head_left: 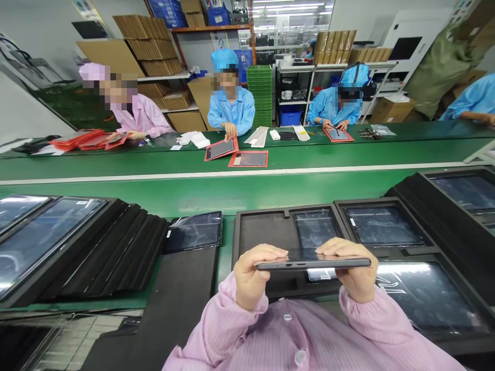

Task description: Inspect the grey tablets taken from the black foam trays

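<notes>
A dark tablet (309, 265) is held edge-on in front of my chest, its thin side with a port facing me. My left hand (253, 273) grips its left end, thumb below and fingers on top. At the other end, my right hand (353, 265) closes around it in the same way. Beneath lies a black foam tray (263, 226) with another tablet (315, 226) in its right part. To the right, a second black tray holds a film-covered tablet (382, 224) and a larger glossy one (429, 293) nearer me.
A tablet (195, 229) rests on a black board (181, 288) at left, beside stacked black trays (116, 247) with tablets on top. Beyond runs a green conveyor (154, 167). Several co-workers sit across it, with red sleeves (83, 139) and tablet panels (249, 158) before them.
</notes>
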Available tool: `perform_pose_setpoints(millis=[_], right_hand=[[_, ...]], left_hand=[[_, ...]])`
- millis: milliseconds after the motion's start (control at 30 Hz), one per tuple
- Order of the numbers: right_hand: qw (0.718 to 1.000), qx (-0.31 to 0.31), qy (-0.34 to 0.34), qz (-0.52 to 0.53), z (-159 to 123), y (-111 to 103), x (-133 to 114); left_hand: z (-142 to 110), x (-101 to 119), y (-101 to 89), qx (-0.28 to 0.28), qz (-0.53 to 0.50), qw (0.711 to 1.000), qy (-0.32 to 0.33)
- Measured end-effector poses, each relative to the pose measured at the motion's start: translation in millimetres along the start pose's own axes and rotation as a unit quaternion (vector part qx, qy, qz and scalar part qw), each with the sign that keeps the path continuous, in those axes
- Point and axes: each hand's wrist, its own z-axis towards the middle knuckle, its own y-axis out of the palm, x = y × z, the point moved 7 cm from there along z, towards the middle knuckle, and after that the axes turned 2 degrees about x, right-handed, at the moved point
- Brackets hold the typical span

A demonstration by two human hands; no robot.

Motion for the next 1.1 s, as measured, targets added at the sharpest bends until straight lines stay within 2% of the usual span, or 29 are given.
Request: perform_pose_setpoints(millis=[267, 333, 433, 500, 600, 733, 833, 933, 967, 1033, 1100], right_hand=[[0.998, 0.048, 0.008, -0.043, -3, -6, 0], [0.993, 0.106, 0.03, -0.049, -2, -11, 3], [0.965, 0.243, 0.085, -0.058, -1, -26, 11], [0.943, 0.308, 0.12, -0.039, 0, -34, 15], [0.925, 0.348, 0.15, 0.001, 6, -41, 15], [0.914, 0.36, 0.185, 0.002, 10, -45, 15], [0.903, 0.372, 0.214, -0.003, 5, -43, 21], [0.902, 0.362, 0.237, -0.001, -1, -33, 28], [0.905, 0.347, 0.245, -0.001, -2, -29, 29], [0.919, 0.292, 0.265, 0.0, 1, -15, 30], [0.942, 0.187, 0.277, -0.016, 11, 3, 25]], left_hand=[[-5, -12, -5.9, 0.033, 0.042, 0.997, -0.054], [-5, -21, -9.3, 0.061, 0.056, 0.994, -0.066], [-2, -36, -19.4, 0.111, 0.146, 0.98, -0.079], [0, -47, -25.2, 0.105, 0.241, 0.962, -0.078], [0, -60, -35.4, 0.08, 0.348, 0.932, -0.066], [-4, -69, -48.7, 0.067, 0.377, 0.921, -0.07], [3, -62, -51.6, 0.073, 0.393, 0.915, -0.062], [16, -53, -46.9, 0.082, 0.388, 0.916, -0.058], [21, -54, -45.0, 0.086, 0.379, 0.918, -0.081], [25, -63, -43.0, 0.113, 0.35, 0.915, -0.168], [22, -75, -39.8, 0.16, 0.298, 0.902, -0.267]])
